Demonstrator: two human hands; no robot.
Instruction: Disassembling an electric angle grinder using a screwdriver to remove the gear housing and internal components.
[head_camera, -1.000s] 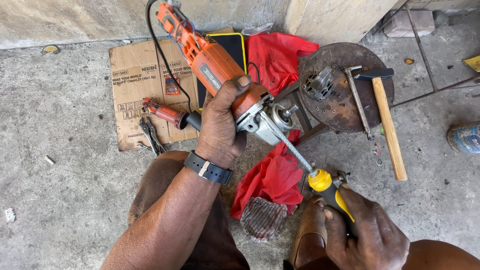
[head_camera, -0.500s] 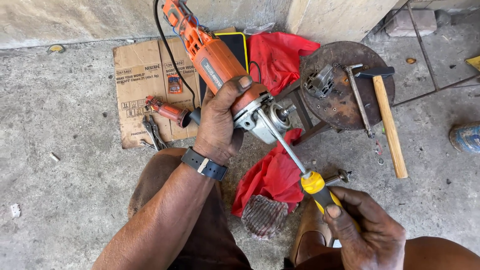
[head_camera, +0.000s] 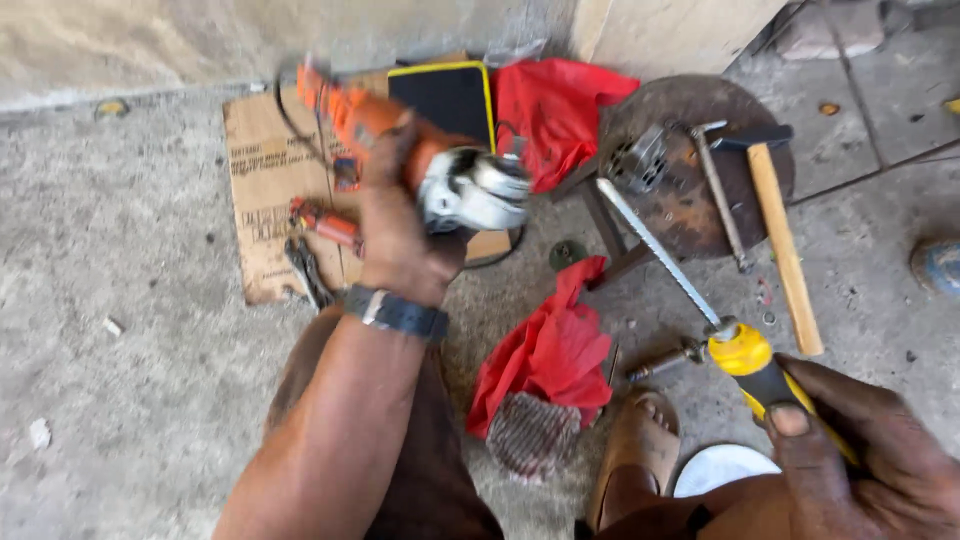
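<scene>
The grinder (head_camera: 420, 160) sits at about eleven o'clock from the middle of the view, held up over the cardboard (head_camera: 270, 190). Its orange body runs back toward ten o'clock and its silver gear head points toward three o'clock (the whole tool is blurred, so finer detail cannot be made out). The left hand (head_camera: 400, 230) is wrapped tight around the body just behind the head, with a dark watch (head_camera: 395, 312) on the wrist.

At about four o'clock the right hand (head_camera: 860, 460) is clamped on the black and yellow handle of a screwdriver (head_camera: 700, 300). Its long metal shaft slants up toward eleven o'clock, and the tip lies near the dark metal stand, well apart from the grinder head.

Between the two hands, at six o'clock from the grinder, a red cloth (head_camera: 550, 350) lies crumpled on the concrete, with a wire brush (head_camera: 530, 435) touching its lower edge. A second red cloth (head_camera: 555, 110) lies at twelve o'clock, beside a black pad with a yellow rim (head_camera: 445, 100). At two o'clock a rusty disc (head_camera: 680, 200) carries a small grey part, and a hammer (head_camera: 780, 230) lies across its right edge. Pliers (head_camera: 305, 270) rest on the cardboard at nine o'clock, and a sandalled foot (head_camera: 635, 445) shows at six o'clock.
</scene>
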